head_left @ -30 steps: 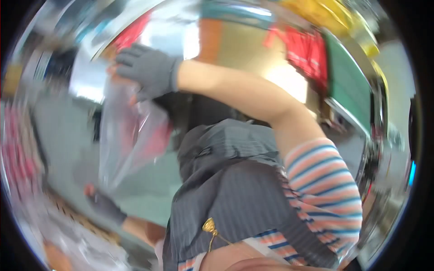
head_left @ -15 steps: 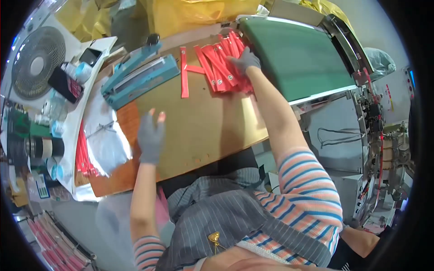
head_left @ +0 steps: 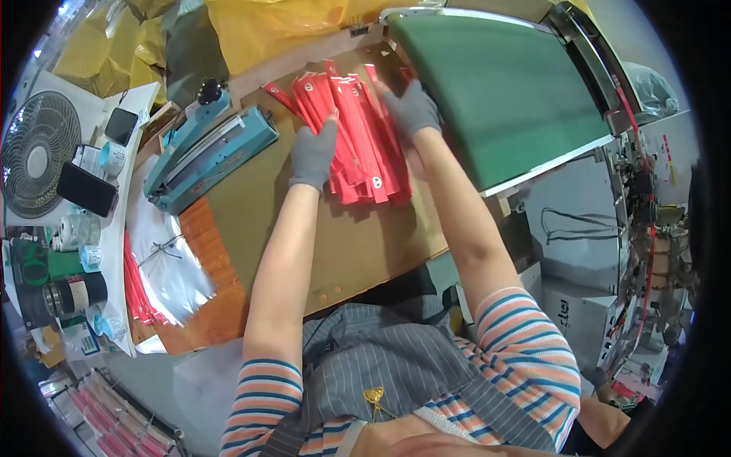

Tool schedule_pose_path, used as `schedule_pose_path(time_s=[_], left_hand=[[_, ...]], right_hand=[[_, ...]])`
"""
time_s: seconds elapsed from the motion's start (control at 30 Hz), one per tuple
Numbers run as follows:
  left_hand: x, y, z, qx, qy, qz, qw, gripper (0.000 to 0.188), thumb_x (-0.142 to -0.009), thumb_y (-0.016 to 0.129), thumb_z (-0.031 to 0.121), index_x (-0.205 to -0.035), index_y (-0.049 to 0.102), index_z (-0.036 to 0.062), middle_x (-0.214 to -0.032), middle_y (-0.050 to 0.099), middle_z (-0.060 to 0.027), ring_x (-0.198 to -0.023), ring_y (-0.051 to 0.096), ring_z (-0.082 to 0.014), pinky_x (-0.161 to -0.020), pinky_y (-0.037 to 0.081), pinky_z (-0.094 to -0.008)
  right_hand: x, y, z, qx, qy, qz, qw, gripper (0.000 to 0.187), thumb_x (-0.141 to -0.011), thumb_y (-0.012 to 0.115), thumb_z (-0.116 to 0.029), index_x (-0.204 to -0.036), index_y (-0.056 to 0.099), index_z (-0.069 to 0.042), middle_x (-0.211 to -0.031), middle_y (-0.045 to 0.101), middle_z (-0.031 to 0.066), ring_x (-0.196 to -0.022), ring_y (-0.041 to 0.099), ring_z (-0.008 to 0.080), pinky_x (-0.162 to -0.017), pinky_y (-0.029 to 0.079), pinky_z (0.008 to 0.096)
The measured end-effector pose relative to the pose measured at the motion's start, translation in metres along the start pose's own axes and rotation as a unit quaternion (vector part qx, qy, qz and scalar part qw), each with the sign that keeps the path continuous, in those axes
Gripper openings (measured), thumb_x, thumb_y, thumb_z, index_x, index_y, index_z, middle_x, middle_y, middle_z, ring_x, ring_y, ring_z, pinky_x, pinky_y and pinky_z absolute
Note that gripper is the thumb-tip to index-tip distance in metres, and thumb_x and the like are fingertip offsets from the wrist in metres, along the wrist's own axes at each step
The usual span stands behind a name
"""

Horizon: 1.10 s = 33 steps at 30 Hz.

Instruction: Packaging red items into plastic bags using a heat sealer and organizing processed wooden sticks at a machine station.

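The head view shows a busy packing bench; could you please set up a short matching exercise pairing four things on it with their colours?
Things:
1. heat sealer
2. conveyor belt
3. flat packets between the left hand and right hand
4. table fan

Colours:
A. green
B. white
C. teal blue
D. red

Pairs: 1-C, 2-A, 3-D, 4-B.

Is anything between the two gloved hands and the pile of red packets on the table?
Nothing visible. The left hand and right hand already rest on the red packets, one at each side, on the brown table.
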<state>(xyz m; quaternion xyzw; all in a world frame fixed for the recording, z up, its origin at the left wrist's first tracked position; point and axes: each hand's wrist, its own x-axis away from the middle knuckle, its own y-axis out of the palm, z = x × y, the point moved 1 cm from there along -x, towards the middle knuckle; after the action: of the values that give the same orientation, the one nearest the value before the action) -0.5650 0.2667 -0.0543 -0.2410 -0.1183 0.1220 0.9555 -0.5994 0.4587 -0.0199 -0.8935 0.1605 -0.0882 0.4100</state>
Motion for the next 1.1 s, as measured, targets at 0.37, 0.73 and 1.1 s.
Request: schedule_pose_path(time_s=[0.37, 0.73, 1.1], left_hand=[[-0.014, -0.019, -0.028, 0.358, -0.122, -0.179, 0.908, 0.071, -0.073, 0.069, 0.053, -0.114, 0.056, -0.0029, -0.108, 0.061, -0.0138, -0.092, 0.061, -0.0190, -0.082, 0.049, -0.0312], [0.110, -0.138, 0.026, 0.260, 0.252, -0.169, 0.917, 0.066, -0.066, 0.080, 0.015, -0.123, 0.050, 0.0014, -0.104, 0.062, -0.0080, -0.092, 0.061, -0.0168, -0.079, 0.050, -0.0319], [0.123, -0.139, 0.002, 0.347, 0.164, -0.279, 0.880, 0.104, -0.062, 0.082, 0.010, -0.143, 0.017, 0.0057, -0.137, 0.036, -0.0088, -0.123, 0.041, -0.0201, -0.103, 0.037, -0.0342]], right_hand=[[0.053, 0.057, -0.029, -0.404, 0.090, -0.417, 0.809, 0.056, -0.076, 0.070, -0.036, -0.113, 0.057, 0.003, -0.102, 0.064, 0.0150, -0.091, 0.063, 0.0187, -0.078, 0.050, 0.0294], [0.160, -0.012, -0.076, -0.587, -0.183, -0.342, 0.711, 0.087, -0.067, 0.077, -0.015, -0.137, 0.028, -0.003, -0.129, 0.045, 0.0112, -0.117, 0.046, 0.0206, -0.099, 0.037, 0.0352], [0.170, -0.010, -0.077, -0.489, -0.317, -0.395, 0.710, 0.128, -0.049, 0.091, -0.023, -0.144, 0.006, -0.004, -0.136, 0.039, 0.0113, -0.124, 0.041, 0.0234, -0.104, 0.033, 0.0369]])
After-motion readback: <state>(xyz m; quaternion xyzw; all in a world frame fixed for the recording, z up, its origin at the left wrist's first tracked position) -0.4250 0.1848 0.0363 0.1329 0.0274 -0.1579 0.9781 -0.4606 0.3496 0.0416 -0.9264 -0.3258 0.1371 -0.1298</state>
